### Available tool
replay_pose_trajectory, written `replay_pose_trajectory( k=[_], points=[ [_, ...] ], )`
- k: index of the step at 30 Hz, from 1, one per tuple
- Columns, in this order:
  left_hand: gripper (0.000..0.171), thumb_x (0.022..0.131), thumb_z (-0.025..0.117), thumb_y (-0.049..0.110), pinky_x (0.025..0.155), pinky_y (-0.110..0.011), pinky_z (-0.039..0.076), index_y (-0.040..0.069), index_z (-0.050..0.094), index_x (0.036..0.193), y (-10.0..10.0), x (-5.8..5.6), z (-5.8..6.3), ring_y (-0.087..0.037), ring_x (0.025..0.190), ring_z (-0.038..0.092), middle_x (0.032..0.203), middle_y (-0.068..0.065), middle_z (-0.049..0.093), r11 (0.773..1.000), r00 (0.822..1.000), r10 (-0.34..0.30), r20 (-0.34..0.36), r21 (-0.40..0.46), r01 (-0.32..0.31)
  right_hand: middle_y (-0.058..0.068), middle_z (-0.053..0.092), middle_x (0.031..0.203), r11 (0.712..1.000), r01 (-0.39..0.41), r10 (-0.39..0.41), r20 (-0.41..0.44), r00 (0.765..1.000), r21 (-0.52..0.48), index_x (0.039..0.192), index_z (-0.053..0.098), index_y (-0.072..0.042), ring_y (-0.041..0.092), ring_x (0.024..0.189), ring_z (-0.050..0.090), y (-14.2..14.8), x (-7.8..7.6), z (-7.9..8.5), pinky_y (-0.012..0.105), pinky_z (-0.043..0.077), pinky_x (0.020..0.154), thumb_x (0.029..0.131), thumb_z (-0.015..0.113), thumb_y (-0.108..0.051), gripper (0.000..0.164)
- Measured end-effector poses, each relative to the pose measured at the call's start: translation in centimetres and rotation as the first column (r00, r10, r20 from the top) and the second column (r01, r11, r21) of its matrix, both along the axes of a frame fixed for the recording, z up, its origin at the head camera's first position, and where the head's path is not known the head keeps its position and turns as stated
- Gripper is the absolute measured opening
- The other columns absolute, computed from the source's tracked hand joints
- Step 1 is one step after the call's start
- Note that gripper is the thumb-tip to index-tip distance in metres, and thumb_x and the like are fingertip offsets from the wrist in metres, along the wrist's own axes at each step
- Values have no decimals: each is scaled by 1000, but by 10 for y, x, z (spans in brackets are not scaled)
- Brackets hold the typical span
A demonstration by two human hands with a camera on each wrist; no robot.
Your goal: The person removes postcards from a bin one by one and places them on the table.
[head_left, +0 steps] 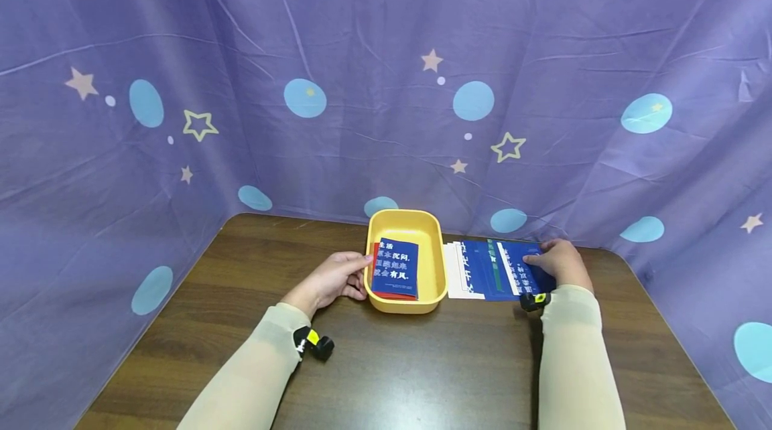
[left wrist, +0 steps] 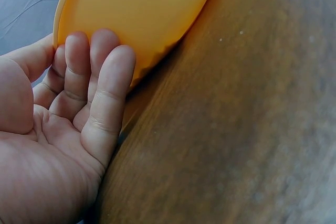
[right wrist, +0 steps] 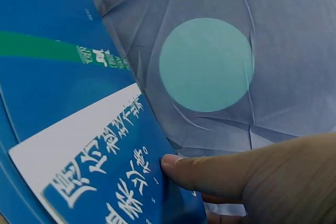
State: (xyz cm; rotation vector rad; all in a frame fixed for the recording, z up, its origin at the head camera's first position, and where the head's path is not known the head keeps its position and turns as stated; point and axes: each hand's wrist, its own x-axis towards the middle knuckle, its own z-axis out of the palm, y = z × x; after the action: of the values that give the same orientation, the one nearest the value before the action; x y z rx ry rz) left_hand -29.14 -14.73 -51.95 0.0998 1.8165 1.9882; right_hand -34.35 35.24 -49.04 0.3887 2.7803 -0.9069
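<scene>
My left hand grips the left side of a yellow plastic tray, thumb over the rim. In the left wrist view its fingers curl against the outer wall. Inside the tray lies a blue card with white Chinese lettering, on top of red ones. To the tray's right, several overlapping cards, white and blue, spread in a row. At the row's right end my right hand pinches a blue card, thumb on its printed face and other fingers mostly hidden behind it.
A brown wooden table carries everything. Behind it and along the sides hangs a purple curtain with stars and blue dots. Each wrist wears a black camera on a strap, the left camera above the table's near half.
</scene>
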Motion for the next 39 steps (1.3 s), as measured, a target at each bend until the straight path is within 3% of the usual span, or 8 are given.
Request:
replay_pose_trajectory(
  k=[12,17,20,27,39],
  points=[
    [34,108,63,34,57,-33,67,1,65,98,0,-1,0,-19,60,70,70,-2,67,1000,1000,-2,-11,-8,2,42,58,140,999,-13,14,-29,999,51,140,58,13,50,116,61,-4,-1,-1,66,52,107,93,81,-36,71],
    [33,108,63,33,58,-33,67,1,65,100,1,-1,0,-19,60,70,70,-2,67,1000,1000,2,-5,-10,-2,41,57,141,1000,-5,5,-3,1000,17,140,58,10,50,116,61,-5,-2,2,65,53,107,97,75,-37,67],
    [34,108,63,33,57,-33,67,1,65,99,1,-1,0,-20,59,70,69,-3,66,1000,1000,7,4,-9,-7,40,56,143,1000,-7,6,-37,999,-29,139,59,11,52,123,59,-10,-3,7,67,50,111,100,70,-38,63],
    [32,108,64,32,57,-33,66,1,65,101,0,0,-2,-20,59,69,69,-3,66,1000,1000,16,19,-9,-15,38,61,141,992,-115,104,-179,978,-56,134,63,9,55,129,58,-32,-4,27,68,49,111,102,67,-40,58],
    [31,109,63,33,57,-33,66,5,65,96,0,0,-1,-20,60,70,69,-2,66,1000,1000,0,-3,-5,0,29,70,125,962,-262,236,-245,940,-81,134,66,-2,42,106,70,-98,-2,58,54,60,89,103,68,-41,50]
  ],
)
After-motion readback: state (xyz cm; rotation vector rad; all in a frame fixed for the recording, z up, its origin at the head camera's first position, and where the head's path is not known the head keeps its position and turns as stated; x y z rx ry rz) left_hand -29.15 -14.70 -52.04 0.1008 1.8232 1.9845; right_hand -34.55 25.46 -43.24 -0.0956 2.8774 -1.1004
